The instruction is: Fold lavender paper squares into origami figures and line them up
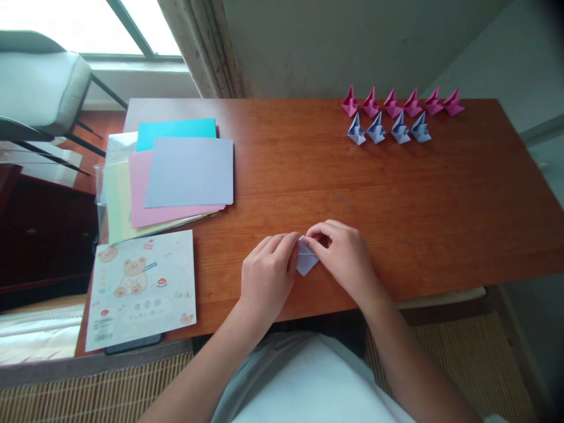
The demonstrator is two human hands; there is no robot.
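Between my hands, close to the front edge of the wooden table, is a small folded piece of pale lavender paper [307,261]. It shows creases and comes to a point toward me. My left hand [269,267] pinches its left side, with the thumb and fingers closed together. From the right, the thumb and forefinger of my right hand [341,252] grip its upper edge. Fingers cover both the left side and the top of the paper. At the far right of the table stand folded pink paper figures [393,104] in a row, with several lavender paper figures [376,129] in front.
On the left lie overlapping coloured sheets: lavender [191,173], pink [140,188] and turquoise [176,127]. A bear-printed pad [145,288] lies nearer me, over a dark flat object [134,343] at the table's edge. A chair [44,88] stands beyond the left side.
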